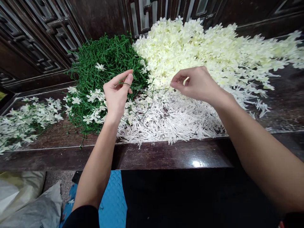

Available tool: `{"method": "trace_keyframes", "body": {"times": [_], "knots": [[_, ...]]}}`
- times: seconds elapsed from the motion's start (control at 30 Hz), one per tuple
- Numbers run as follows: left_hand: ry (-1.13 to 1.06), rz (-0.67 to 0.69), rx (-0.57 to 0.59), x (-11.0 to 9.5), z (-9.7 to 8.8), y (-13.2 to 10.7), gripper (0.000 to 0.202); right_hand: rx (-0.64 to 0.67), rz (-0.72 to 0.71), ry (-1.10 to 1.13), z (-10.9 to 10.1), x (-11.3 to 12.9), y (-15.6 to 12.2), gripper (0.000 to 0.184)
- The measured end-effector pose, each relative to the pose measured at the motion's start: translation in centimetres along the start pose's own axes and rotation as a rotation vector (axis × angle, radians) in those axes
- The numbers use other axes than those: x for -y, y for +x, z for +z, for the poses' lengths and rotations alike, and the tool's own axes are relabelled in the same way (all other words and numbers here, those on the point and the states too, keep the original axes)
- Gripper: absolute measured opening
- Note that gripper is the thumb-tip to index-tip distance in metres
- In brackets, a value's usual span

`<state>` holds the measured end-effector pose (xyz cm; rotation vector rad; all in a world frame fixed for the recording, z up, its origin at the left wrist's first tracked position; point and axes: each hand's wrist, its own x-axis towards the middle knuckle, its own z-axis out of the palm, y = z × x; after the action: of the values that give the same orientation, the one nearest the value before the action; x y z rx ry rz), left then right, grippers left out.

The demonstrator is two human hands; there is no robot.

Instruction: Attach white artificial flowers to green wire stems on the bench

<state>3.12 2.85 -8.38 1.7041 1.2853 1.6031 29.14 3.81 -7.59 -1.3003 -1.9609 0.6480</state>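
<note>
- The bare left hand [116, 95] pinches a thin green plastic-looking stem [125, 83] between thumb and forefinger, above the heap of tangled green stems [102, 57] on the dark brown wooden counter [154, 156].
- For good work, I think this grip should hold the stem steady, with its end free.
- The bare right hand [197, 83] hangs by the heap of cream-white flowers [175, 44], wrist bent, fingertips nearly together; whether they pinch something, I cannot tell.

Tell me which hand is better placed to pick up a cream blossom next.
Likely the right hand: it's close to the cream blossoms, though I can't tell if it holds anything. The left hand pinches a green stem.
</note>
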Motion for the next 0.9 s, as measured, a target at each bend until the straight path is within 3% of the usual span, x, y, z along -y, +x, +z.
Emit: {"method": "trace_keyframes", "body": {"times": [0.13, 0.27, 0.43, 0.67, 0.8, 0.9], "knots": [[-0.017, -0.041, 0.140, -0.6, 0.3, -0.4, 0.017, 0.185, 0.048, 0.020, 1.1, -1.3, 0.0, 0.017], [-0.070, -0.078, 0.328, -1.9, 0.5, -0.8, 0.033, 0.169, -0.044, 0.070, 1.6, -1.8, 0.1, 0.016], [-0.105, -0.085, 0.477, -3.3, 0.6, -1.2, 0.040, 0.151, -0.032, 0.051, 0.5, -0.8, 0.3, 0.016], [-0.241, -0.261, 0.505, -2.6, 1.4, -1.8, 0.023, 0.148, -0.022, 0.135, -0.6, 0.3, 0.1, 0.010], [-0.279, -0.318, 0.441, -2.0, 2.1, -2.1, 0.015, 0.247, -0.033, 0.323, -1.3, 1.5, -0.3, 0.019], [-0.328, -0.346, 0.470, -2.0, 2.5, -2.3, 0.014, 0.325, -0.063, 0.460, -1.5, 2.2, -0.6, 0.027]]}}
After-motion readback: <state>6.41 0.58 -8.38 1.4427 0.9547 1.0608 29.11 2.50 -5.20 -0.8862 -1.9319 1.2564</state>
